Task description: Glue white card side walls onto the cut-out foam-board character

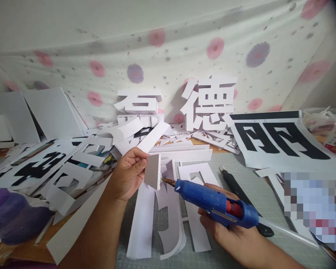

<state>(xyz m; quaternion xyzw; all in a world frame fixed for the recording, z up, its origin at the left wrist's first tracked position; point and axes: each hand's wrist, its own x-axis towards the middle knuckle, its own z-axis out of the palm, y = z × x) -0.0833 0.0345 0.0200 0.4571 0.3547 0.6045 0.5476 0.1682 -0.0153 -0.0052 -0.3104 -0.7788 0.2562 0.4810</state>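
My left hand (133,170) pinches a small rectangular piece of white foam board (152,172) upright between thumb and fingers. In my right hand (226,224) is a blue hot glue gun (204,198), its brown nozzle pointing left, right by the board's edge; whether it touches I cannot tell. A clear glue stick (291,233) trails from the gun's back. Below both hands lies a partly built white foam-board character (170,220) with raised side walls. A black-handled cutter (232,183) lies behind the glue gun, partly hidden by it.
A green cutting mat (226,160) covers the work area. Finished white characters (210,101) stand at the back amid offcuts. A printed black character sheet (282,142) lies right; cut boards (53,112) lean left. A purple object (14,216) sits at the left front.
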